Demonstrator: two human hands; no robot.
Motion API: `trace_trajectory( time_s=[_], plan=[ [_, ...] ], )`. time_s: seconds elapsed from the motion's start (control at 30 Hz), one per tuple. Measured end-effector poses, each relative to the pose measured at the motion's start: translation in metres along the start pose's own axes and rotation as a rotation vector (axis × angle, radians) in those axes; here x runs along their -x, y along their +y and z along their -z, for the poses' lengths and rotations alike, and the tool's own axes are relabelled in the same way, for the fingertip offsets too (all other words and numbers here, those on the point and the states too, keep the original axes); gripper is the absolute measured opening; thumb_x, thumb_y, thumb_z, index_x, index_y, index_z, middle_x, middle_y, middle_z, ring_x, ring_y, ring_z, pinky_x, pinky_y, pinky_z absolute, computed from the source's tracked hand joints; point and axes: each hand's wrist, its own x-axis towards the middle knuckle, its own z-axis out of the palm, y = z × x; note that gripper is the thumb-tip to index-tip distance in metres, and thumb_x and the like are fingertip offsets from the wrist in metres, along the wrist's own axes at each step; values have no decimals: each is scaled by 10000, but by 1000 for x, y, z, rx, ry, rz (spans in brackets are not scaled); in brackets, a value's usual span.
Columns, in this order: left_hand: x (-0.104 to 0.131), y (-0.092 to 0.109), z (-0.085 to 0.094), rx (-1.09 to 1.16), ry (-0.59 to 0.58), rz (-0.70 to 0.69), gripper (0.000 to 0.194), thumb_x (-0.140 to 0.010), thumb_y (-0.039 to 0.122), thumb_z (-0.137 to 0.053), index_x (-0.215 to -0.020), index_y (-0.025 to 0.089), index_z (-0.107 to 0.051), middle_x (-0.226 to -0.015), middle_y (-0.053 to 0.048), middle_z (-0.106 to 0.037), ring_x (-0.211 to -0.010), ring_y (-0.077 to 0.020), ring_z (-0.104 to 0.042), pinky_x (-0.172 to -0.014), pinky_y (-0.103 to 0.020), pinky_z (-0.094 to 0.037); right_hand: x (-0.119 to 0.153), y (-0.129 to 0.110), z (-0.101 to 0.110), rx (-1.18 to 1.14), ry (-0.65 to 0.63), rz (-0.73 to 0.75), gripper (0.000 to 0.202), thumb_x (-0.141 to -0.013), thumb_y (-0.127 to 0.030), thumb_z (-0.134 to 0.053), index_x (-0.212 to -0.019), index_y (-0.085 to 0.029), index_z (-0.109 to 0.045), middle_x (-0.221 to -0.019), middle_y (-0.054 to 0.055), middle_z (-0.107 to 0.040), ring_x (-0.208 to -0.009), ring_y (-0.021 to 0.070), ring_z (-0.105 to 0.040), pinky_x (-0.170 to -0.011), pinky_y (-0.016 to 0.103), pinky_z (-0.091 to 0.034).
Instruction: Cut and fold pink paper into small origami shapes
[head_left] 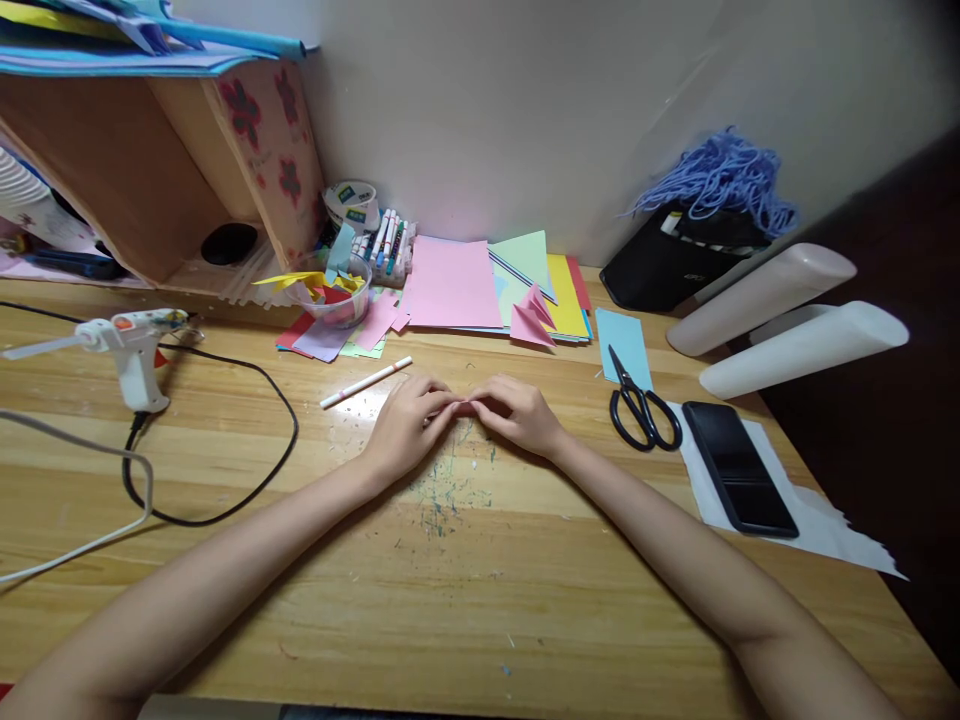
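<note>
Both hands meet over the middle of the wooden table [465, 600], pinching a small piece of pink paper [466, 408] between them. My left hand [411, 420] is closed on its left end, thumb against fingertips. On the other end, my right hand [517, 415] is closed in a similar pinch. Most of the paper is hidden behind the fingers, so its shape cannot be made out. Just left of my left hand lies a white marker [366, 383] with pink bands. Beyond the hands, a folded pink paper piece [533, 320] rests by the coloured sheets.
A glue gun [135, 355] with a looping black cord stands at left. Black scissors [642, 405] lie on blue paper [621, 335], near a phone [739, 465]. Behind are a tub of scraps [330, 300], pink sheets [457, 285], white tubes [802, 350] and a cardboard box [270, 160].
</note>
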Motion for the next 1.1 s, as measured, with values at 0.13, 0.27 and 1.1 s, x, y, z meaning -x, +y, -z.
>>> trace_trajectory(
  time_s=[0.13,0.27,1.1],
  plan=[
    [-2,-2,4,256,-42,143,247,-874,301,-452,-868,173,-663,-831,-50,-656,-783,-161,-568,-734,-287,-426,3,-7,-2,-215,39,-179,143,-850,-246,-504,-918,-173,-605,-807,40,-660,-716,135,-603,-673,265,-469],
    [-5,-3,5,390,-69,257,246,-840,314,-492,-819,147,-671,-788,-40,-669,-731,-151,-567,-679,-261,-422,5,-5,-6,-336,43,-225,170,-847,-251,-504,-977,-174,-582,-878,50,-658,-785,140,-614,-729,276,-478],
    [-2,3,7,421,-162,234,276,-797,375,-547,-765,138,-685,-730,-48,-673,-659,-136,-561,-601,-239,-415,4,-12,-1,-163,-30,-147,142,-853,-269,-498,-810,-173,-593,-712,11,-632,-617,109,-556,-590,224,-414]
  ],
)
